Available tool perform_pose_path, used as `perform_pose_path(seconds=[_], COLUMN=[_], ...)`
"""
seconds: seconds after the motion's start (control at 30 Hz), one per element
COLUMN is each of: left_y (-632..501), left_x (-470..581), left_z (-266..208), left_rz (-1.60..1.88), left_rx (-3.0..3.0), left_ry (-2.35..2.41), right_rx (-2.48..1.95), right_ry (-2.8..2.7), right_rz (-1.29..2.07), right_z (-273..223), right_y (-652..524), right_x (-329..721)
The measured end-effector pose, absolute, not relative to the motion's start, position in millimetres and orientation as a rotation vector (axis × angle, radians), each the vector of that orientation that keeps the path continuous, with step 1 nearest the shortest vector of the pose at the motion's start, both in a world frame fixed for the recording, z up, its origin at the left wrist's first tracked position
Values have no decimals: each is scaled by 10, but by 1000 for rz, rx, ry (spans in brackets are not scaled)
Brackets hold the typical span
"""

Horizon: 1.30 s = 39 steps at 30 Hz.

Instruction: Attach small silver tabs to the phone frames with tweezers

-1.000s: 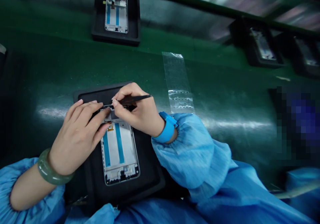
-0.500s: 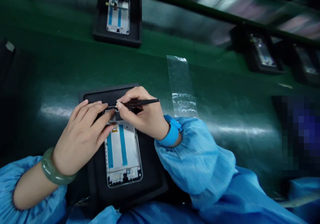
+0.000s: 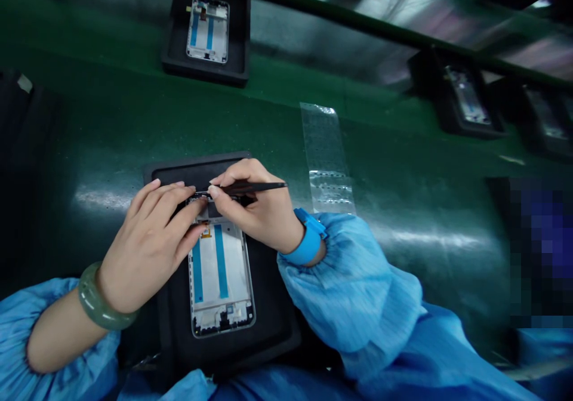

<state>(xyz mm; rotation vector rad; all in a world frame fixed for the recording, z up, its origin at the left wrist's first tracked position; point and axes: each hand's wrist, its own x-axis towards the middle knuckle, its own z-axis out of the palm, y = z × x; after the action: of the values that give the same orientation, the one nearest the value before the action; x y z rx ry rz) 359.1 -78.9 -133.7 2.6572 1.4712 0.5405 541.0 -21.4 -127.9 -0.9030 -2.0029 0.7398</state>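
Observation:
An opened phone (image 3: 235,264), a silver frame with blue strips and a small orange flex cable (image 3: 206,232) inside, lies in a black tray (image 3: 277,323). Over its upper left corner my left hand (image 3: 154,237) rests with fingers stretched and apart. The index fingertip and thumb touch the phone's upper inside, while the other fingertips lie along the top edge. Pinched in my right hand (image 3: 259,210) are slim black tweezers (image 3: 268,185), handle end pointing right. Their working tip is hidden by my fingers at the phone's top edge.
Another opened phone (image 3: 208,31) sits in a black tray (image 3: 242,61) at the back. Further trays with phones (image 3: 468,95) stand at the far right. A clear plastic strip (image 3: 324,144) lies on the green table (image 3: 398,174). A blurred-out patch (image 3: 541,240) covers the right side.
The view has shifted slightly. Both hands stay at the phone's top edge, with almost no visible movement of the fingers or tweezers.

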Motion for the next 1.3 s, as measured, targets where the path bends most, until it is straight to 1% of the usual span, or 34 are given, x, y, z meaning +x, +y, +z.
perform_pose_path(seconds=[0.2,0.4,0.7,1.13,1.3], left_y=[-797,-795,-795,-777,-782], left_x=[3614,3617,3618,3592,3582], left_z=[-1308,-1313,-1314,-1310,-1315], left_rz=[536,561,550,539,548], left_rx=[2631,2621,2643,2684,2695], left_ry=[1478,1477,1473,1481,1467], right_rx=[-845,-799,-799,-840,-929], right_ry=[-2094,-2055,-2170,-2065,-1882], right_rz=[638,623,453,465,642], right_z=[-1278,-1303,-1302,-1298,-1293], right_y=[-244,-215,-253,-187,-220], right_x=[5397,5419,5391,5368,5413])
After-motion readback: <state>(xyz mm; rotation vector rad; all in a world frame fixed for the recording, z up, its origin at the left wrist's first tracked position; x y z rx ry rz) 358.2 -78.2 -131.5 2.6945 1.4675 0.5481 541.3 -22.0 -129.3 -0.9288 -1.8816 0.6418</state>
